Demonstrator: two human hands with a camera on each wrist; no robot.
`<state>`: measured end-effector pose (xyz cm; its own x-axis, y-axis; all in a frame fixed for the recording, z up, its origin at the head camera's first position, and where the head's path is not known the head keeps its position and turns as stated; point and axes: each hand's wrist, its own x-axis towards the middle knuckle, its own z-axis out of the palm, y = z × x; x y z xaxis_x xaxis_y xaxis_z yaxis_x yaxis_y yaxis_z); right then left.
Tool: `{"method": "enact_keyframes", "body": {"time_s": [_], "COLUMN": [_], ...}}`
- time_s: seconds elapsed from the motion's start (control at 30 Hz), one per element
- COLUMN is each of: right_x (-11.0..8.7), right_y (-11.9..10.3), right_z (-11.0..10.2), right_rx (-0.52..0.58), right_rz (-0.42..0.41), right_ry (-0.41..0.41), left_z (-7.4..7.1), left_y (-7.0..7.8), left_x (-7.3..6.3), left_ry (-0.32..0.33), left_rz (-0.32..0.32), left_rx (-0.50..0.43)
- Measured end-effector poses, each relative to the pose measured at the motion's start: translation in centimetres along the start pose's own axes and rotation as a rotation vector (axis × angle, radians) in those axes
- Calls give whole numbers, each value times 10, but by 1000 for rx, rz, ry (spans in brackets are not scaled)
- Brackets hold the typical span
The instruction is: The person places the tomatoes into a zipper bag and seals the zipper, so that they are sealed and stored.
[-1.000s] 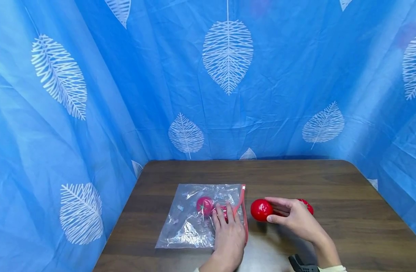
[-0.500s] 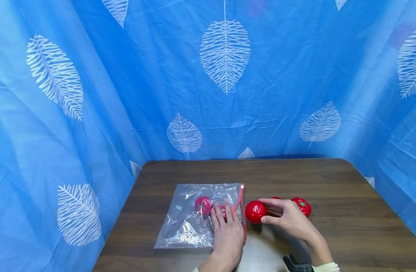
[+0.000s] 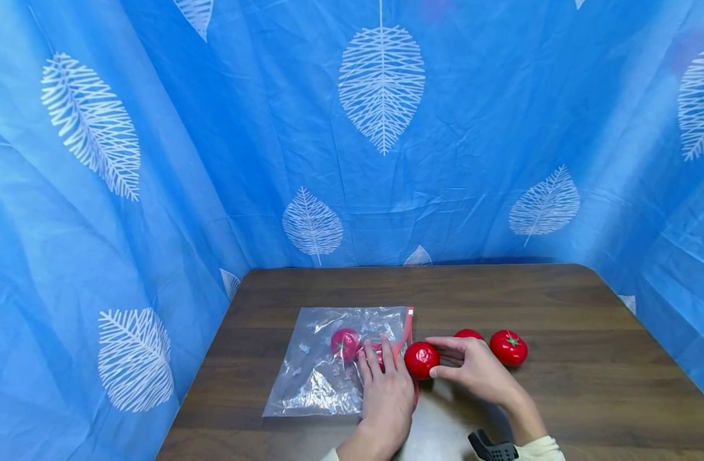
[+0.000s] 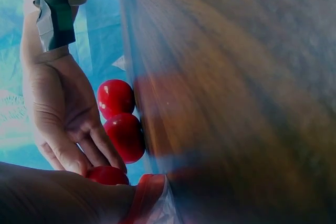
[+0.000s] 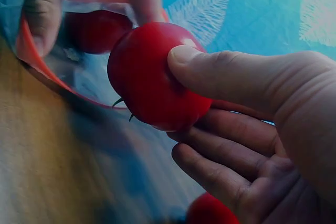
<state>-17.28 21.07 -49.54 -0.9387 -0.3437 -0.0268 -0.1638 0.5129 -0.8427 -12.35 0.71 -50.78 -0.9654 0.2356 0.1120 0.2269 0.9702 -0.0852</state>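
My right hand (image 3: 473,368) pinches a glossy red tomato (image 5: 152,77) between thumb and fingertips, its green calyx partly showing. It overlaps the red-edged mouth of a clear zip bag (image 3: 314,384) in the head view. Across the bag's mouth end lies my left hand (image 3: 384,397), fingers straight and spread. Seen from the right wrist, the left thumb (image 5: 42,19) touches the red zip edge and the mouth gapes. Inside the bag are a tomato (image 3: 345,344) and a second red one (image 5: 100,30), partly covered by the left fingers.
Two more tomatoes sit right of the bag: one (image 3: 509,348) fully visible, the other (image 3: 470,334) partly behind the right hand. The brown wooden table (image 3: 588,397) ends at a blue leaf-print curtain (image 3: 456,160). A black device (image 3: 493,446) is strapped to the right wrist.
My right hand has carried its tomato leftward to the bag's mouth, uncovering the two tomatoes behind it. The left hand stays on the bag.
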Motion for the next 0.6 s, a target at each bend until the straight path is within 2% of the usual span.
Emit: {"method": "enact_keyframes", "body": {"time_s": [0.2,0.43,0.6], "right_x": [6,13,16], "right_y": [3,2,1], "right_z": [10,23,30], "right_rx": [22,14,1], "right_rz": [1,-13,-18], "right_ry": [-38,-49,-18], "left_z": [-1,1,-1], "left_y": [1,2,1], "left_x": [0,-1,0], "left_ry": [-4,41,5], "left_rz": [1,-2,-3], "left_rx": [18,44,34]}}
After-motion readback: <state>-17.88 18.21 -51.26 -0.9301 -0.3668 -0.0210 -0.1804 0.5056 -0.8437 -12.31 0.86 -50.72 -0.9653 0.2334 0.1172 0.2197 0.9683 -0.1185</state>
